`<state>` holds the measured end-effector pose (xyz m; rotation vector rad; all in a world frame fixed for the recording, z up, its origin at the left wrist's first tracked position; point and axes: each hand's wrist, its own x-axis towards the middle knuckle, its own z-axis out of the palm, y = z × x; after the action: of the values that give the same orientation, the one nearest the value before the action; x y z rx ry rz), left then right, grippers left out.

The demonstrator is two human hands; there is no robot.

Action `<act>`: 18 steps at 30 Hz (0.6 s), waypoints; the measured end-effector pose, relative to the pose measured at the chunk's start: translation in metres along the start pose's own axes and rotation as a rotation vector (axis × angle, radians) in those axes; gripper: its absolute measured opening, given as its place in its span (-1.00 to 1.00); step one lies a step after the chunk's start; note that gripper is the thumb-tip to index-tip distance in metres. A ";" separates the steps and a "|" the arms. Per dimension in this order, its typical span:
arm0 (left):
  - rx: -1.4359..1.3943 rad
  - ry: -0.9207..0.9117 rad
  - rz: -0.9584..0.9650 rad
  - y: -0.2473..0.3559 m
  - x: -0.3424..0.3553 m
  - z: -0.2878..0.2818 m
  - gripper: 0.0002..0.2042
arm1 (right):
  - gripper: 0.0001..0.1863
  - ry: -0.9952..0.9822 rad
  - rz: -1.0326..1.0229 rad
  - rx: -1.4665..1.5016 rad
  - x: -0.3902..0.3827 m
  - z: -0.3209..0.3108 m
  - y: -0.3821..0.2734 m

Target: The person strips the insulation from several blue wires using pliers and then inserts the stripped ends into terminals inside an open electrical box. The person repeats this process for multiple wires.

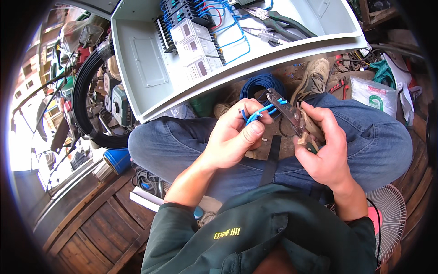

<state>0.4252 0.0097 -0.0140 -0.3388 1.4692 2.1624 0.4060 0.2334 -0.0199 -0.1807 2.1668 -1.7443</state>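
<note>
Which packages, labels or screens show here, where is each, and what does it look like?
White plastic bag: on the floor at right, past the knee, crumpled, with a green round mark.
Three meter modules: in the open grey cabinet, boxy white, each with a small dark display window.

L hand [235, 137] pinched, R hand [321, 144] fisted, fingers curled.

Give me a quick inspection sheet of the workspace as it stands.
Surface: wooden plank floor; person seated, working over lap.
Job's things: blue wire pinched in left hand; wire stripper gripped by right hand, its tip at the wire.
Clutter: pliers lying in the grey electrical enclosure.
Grippers: both closed on their items.
Cables: blue wire coil by the feet; black cable coil at left.
Surroundings: fan guard, white bag.
</note>
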 end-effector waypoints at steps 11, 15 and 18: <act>0.252 -0.180 -0.129 0.010 0.000 -0.007 -0.67 | -0.40 -0.165 0.005 -0.015 0.008 -0.016 0.004; 0.039 -0.179 -0.241 0.004 0.003 -0.004 -0.65 | -0.38 -0.161 -0.050 -0.097 0.010 -0.017 0.006; -0.032 -0.082 -0.244 0.001 0.006 0.000 -0.75 | -0.38 -0.115 -0.046 -0.185 0.009 -0.017 0.003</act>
<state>0.4197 0.0105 -0.0159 -0.4132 1.2787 1.9834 0.3921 0.2468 -0.0212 -0.3707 2.2542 -1.5159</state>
